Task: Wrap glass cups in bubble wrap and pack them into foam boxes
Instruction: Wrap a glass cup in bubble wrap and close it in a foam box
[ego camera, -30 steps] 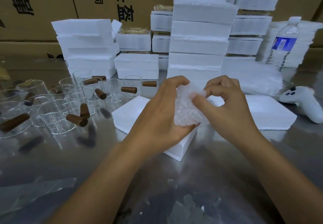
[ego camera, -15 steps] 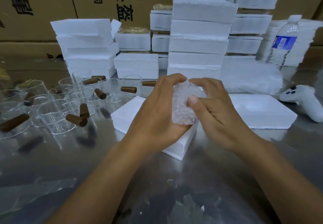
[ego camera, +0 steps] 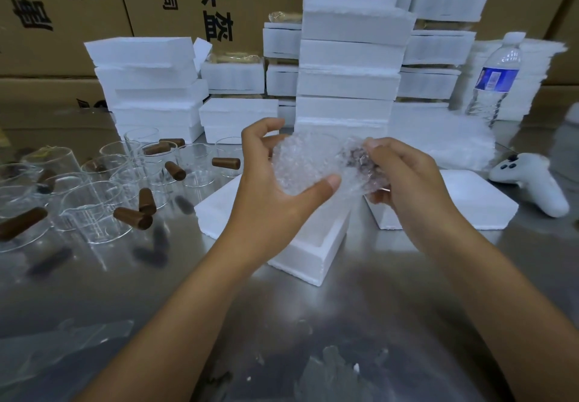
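A glass cup wrapped in bubble wrap (ego camera: 305, 163) hangs above the open foam box (ego camera: 308, 249) at the table's middle. My left hand (ego camera: 272, 188) cups the bundle's round body, thumb under it. My right hand (ego camera: 399, 179) grips the wrap around the brown handle end at the bundle's right. The foam lid (ego camera: 476, 204) lies to the right of the box, partly behind my right hand. Several bare glass cups with brown handles (ego camera: 131, 194) stand and lie at the left.
Stacks of white foam boxes (ego camera: 347, 57) rise at the back before cardboard cartons. A heap of bubble wrap sheets (ego camera: 445, 141) lies at the back right, beside a water bottle (ego camera: 492, 82). A white controller (ego camera: 532, 182) rests at the right. Plastic scraps (ego camera: 62, 339) lie near me.
The bundle has been turned so that it lies sideways, and my hands have drawn apart. My right hand shifted from the bundle's front to its handle end.
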